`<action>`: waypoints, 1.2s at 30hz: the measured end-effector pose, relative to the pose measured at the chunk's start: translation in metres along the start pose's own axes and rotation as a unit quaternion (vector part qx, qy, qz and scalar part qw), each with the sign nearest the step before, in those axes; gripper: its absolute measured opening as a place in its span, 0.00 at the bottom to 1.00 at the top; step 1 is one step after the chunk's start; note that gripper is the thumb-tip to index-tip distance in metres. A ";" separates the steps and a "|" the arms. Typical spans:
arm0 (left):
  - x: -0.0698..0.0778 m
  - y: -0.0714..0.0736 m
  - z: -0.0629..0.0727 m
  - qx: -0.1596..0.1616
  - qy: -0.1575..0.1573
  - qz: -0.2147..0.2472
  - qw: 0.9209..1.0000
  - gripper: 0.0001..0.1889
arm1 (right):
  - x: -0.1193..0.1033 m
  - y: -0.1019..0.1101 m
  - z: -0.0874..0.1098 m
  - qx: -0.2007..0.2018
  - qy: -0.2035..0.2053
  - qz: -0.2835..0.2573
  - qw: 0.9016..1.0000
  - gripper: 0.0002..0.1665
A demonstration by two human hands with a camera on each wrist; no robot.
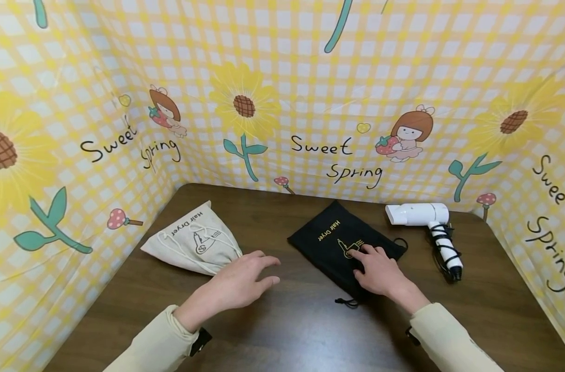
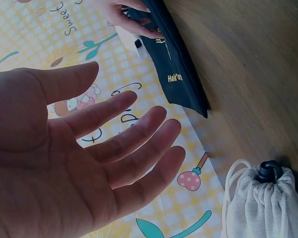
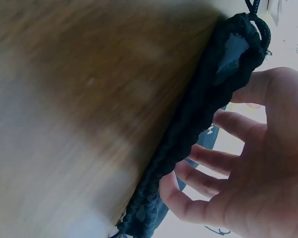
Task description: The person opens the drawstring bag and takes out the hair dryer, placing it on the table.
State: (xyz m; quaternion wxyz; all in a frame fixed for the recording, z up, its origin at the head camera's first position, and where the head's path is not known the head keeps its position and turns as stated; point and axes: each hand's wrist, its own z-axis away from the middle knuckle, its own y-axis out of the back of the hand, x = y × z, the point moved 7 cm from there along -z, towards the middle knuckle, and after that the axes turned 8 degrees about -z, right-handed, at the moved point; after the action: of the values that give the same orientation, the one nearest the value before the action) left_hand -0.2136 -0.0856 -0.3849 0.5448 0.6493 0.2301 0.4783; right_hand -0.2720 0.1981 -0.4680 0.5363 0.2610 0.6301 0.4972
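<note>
A flat black drawstring pouch [image 1: 317,235], printed "Hair Dryer" in gold, lies in the middle of the table. My right hand [image 1: 380,271] rests its fingertips on the pouch's top face near its gathered mouth. In the right wrist view that mouth [image 3: 188,119] gapes slightly, and the fingers reach over its far side. My left hand [image 1: 236,284] holds nothing, its fingers [image 2: 134,126] spread and loosely bent. It hovers by the right end of a beige drawstring pouch [image 1: 177,245], also marked "Hair Dryer". Something small and black [image 2: 269,171] sits at the beige pouch's gathered mouth.
A white hair dryer [image 1: 417,213] lies at the back right, its black cord [image 1: 442,243] wound round the handle. A black drawstring end [image 1: 346,303] trails from the black pouch. Yellow checked cloth [image 1: 310,103] encloses the brown table [image 1: 282,330] at the back and sides.
</note>
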 end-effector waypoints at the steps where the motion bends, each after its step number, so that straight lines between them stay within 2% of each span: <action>1: 0.000 0.000 0.000 0.000 -0.001 -0.001 1.000 0.18 | 0.002 0.000 0.001 0.000 -0.002 -0.001 1.000 0.30; 18: -0.001 0.000 -0.001 0.002 -0.005 0.002 1.000 0.18 | 0.017 0.011 0.014 0.009 -0.020 -0.005 1.000 0.31; 36: -0.001 -0.001 0.000 0.004 -0.005 0.003 1.000 0.19 | 0.032 0.012 0.024 0.008 -0.048 -0.004 0.999 0.31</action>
State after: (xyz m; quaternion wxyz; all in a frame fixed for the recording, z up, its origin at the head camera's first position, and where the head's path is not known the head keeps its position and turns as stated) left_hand -0.2141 -0.0862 -0.3868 0.5423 0.6542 0.2274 0.4757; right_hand -0.2616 0.2380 -0.4690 0.5656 0.2859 0.6088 0.4771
